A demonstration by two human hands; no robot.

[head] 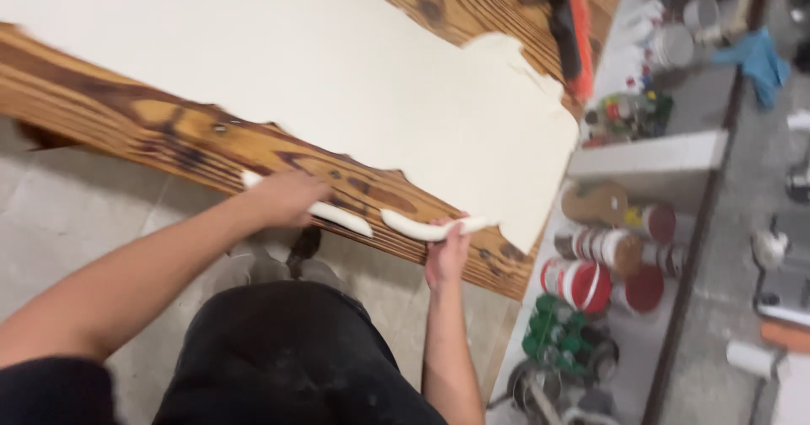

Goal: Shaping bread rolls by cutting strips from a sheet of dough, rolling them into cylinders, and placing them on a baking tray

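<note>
A long wooden plank (152, 125) with dark burnt grain lies across the view, its middle filled with a cream-white layer (337, 62). My left hand (287, 197) rests on the plank's near edge and grips a white strip (342, 216). My right hand (447, 252) holds a second white strip (426, 227) at the edge, a little to the right. Both strips curl off the plank's near side.
Shelves at the right hold several cans (582, 281), jars and green bottles (557, 336). An orange-and-black tool (574, 28) lies on the plank's far end. A blue cloth (764, 62) lies at the upper right. Grey tiled floor (67, 214) spreads below the plank.
</note>
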